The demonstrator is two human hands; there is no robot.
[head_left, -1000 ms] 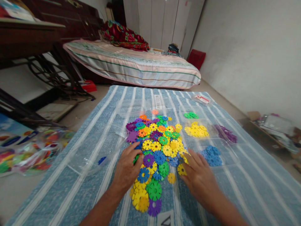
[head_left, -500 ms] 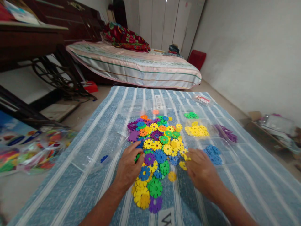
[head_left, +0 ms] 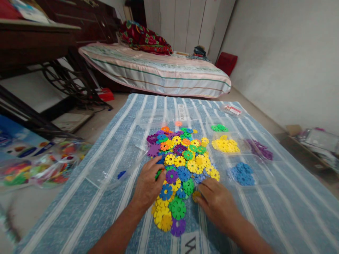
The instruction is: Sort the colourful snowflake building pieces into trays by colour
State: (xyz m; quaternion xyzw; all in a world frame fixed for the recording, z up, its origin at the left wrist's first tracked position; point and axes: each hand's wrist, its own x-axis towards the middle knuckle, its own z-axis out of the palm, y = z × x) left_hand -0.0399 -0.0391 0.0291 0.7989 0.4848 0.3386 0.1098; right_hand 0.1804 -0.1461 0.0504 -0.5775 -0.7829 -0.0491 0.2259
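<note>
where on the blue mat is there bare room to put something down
Bare: the striped mat right of the right hand, below the blue pieces; also left of the left hand. Crowded: the mixed pile.

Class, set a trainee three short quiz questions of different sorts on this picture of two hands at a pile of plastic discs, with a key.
1. True or false: the left hand rests on the mixed pile of discs.
2. Which colour lies sorted nearest the right hand: A green, B blue, C purple?
3. Fill in: everything lies on a blue ______ cloth.

Key: 1 true. 2 B, the blue discs; the green discs and purple discs lie farther off. 3 striped.
</note>
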